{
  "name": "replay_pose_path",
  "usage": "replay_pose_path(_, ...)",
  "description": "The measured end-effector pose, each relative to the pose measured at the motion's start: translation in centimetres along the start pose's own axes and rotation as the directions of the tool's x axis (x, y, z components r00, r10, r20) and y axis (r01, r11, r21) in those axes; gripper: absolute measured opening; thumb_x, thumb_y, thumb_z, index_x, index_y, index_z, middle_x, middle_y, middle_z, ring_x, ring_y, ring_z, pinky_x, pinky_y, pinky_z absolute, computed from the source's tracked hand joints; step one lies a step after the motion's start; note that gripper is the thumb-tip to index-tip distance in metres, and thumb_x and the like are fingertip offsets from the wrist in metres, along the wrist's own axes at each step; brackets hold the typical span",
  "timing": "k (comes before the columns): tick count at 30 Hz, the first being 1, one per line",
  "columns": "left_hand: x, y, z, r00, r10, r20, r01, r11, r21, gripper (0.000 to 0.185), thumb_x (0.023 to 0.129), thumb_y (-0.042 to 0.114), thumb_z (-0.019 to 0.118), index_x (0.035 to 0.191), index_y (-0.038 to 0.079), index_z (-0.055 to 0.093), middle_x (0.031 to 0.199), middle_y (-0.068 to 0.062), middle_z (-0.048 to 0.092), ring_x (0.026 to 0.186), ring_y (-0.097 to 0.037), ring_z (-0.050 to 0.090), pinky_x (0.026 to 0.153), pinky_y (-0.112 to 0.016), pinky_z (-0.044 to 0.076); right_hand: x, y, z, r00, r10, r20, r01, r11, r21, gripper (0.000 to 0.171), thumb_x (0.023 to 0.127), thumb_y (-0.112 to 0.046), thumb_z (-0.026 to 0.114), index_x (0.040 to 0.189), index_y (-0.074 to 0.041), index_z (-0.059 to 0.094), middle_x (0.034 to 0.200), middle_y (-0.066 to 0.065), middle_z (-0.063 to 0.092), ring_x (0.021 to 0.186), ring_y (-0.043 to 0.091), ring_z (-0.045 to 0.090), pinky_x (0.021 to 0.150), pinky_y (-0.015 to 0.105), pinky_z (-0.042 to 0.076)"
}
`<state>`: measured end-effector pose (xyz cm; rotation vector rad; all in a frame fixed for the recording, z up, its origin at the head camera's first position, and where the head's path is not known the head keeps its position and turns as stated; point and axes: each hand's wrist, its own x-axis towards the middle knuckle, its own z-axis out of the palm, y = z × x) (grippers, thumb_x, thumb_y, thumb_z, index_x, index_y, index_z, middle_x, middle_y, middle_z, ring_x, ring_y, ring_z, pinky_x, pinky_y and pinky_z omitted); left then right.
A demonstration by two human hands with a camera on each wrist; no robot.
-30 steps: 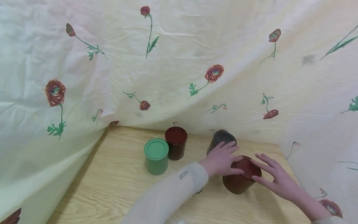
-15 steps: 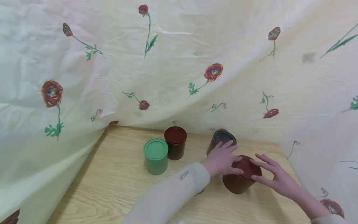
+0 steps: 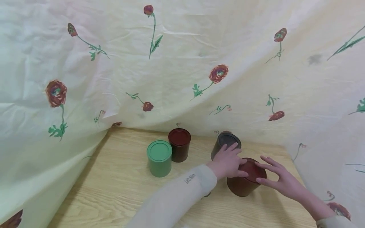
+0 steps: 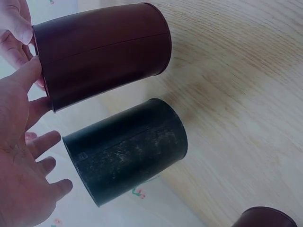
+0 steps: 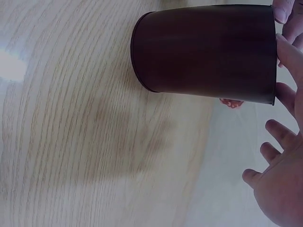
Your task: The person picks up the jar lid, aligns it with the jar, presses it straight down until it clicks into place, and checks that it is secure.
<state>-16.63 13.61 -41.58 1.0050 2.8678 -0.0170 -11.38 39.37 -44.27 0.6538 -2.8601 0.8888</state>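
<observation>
In the head view, a dark red can (image 3: 242, 186) with a round lid stands at the right of the wooden table. My left hand (image 3: 226, 163) touches the left side of its rim with thumb and forefinger, the other fingers extending past a dark grey can (image 3: 218, 148) just behind. My right hand (image 3: 280, 180) touches the rim from the right, its fingers spread. Both wrist views show thumb and forefinger at the rim of the red can (image 4: 104, 52) (image 5: 203, 52), the remaining fingers off it. Scuffs mark the side of the dark can (image 4: 130, 151).
A green can (image 3: 160, 164) and a second dark red can (image 3: 180, 148) stand close together at the table's left back. A cream cloth with printed poppies (image 3: 176, 69) hangs behind and along both sides of the wooden table (image 3: 119, 190).
My left forearm has shifted slightly to the right. Both hands stay at the red can's rim, and the cans have not visibly moved.
</observation>
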Motion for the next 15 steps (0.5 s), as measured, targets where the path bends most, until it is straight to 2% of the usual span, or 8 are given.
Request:
replay_pose_path(3,0.0,0.1,0.1,1.000,0.004,-0.015,-0.004,1.000,-0.018,0.060,0.098,0.079,0.052,0.152,0.055,0.052,0.169,0.017,0.038,0.164,-0.012,0.014,0.132,-0.040,0.021,-0.3,0.2,0.0,1.000,0.004,-0.004,-0.004,1.000,0.025,0.057,0.089,-0.012,0.087,0.143,-0.013,0.069,0.156,-0.036,0.028,0.154,-0.005,0.019,0.095,0.076,0.040)
replay_pose_path(5,0.0,0.2,0.3,0.999,0.010,-0.033,-0.011,0.999,-0.043,0.060,0.098,0.080,0.052,0.153,0.054,0.052,0.169,0.016,0.039,0.164,-0.013,0.015,0.132,-0.041,0.022,-0.5,0.3,-0.1,1.000,0.006,-0.012,-0.005,0.999,0.036,0.058,0.088,-0.010,0.087,0.143,-0.013,0.069,0.158,-0.032,0.028,0.157,0.005,0.020,0.095,0.078,0.039)
replay_pose_path(7,-0.1,0.1,0.4,0.998,0.020,-0.059,-0.024,0.998,-0.063,0.061,0.098,0.079,0.052,0.152,0.053,0.053,0.169,0.015,0.040,0.164,-0.014,0.017,0.132,-0.041,0.022,-0.5,0.4,-0.1,1.000,0.000,-0.018,0.000,0.999,0.043,0.060,0.088,-0.009,0.087,0.144,-0.013,0.068,0.163,-0.021,0.032,0.160,0.025,0.023,0.094,0.080,0.037)
replay_pose_path(9,-0.2,0.0,0.6,0.996,0.031,-0.082,-0.036,0.997,-0.063,0.061,0.098,0.080,0.051,0.152,0.052,0.055,0.169,0.015,0.039,0.164,-0.014,0.017,0.132,-0.041,0.021,-0.5,0.3,-0.2,1.000,-0.012,-0.020,0.013,0.999,0.038,0.061,0.087,-0.008,0.088,0.144,-0.014,0.068,0.167,-0.003,0.038,0.157,0.045,0.026,0.094,0.082,0.036)
replay_pose_path(11,-0.4,-0.2,0.7,0.994,0.047,-0.103,-0.052,0.997,-0.050,0.061,0.098,0.080,0.050,0.152,0.051,0.055,0.170,0.015,0.038,0.164,-0.014,0.017,0.132,-0.040,0.021,-0.3,0.1,-0.3,0.999,-0.029,-0.019,0.030,0.999,0.026,0.063,0.086,-0.009,0.088,0.146,-0.014,0.067,0.165,0.016,0.042,0.153,0.054,0.027,0.094,0.085,0.035)
replay_pose_path(13,-0.6,-0.4,0.6,0.991,0.059,-0.117,-0.064,0.997,-0.036,0.061,0.099,0.079,0.049,0.152,0.050,0.055,0.171,0.014,0.037,0.165,-0.014,0.015,0.133,-0.039,0.019,-0.1,-0.2,-0.4,0.999,-0.042,-0.025,0.043,0.999,0.010,0.065,0.087,-0.010,0.088,0.148,-0.014,0.065,0.160,0.028,0.045,0.160,0.038,0.023,0.096,0.087,0.033)
replay_pose_path(15,-1.0,-0.6,0.3,0.989,0.072,-0.133,-0.076,0.997,-0.027,0.061,0.100,0.079,0.048,0.153,0.050,0.055,0.171,0.014,0.036,0.165,-0.013,0.014,0.133,-0.038,0.018,0.2,-0.5,-0.6,0.998,-0.056,-0.043,0.056,0.998,-0.011,0.066,0.088,-0.011,0.087,0.149,-0.013,0.063,0.157,0.031,0.047,0.161,0.015,0.018,0.098,0.088,0.031)
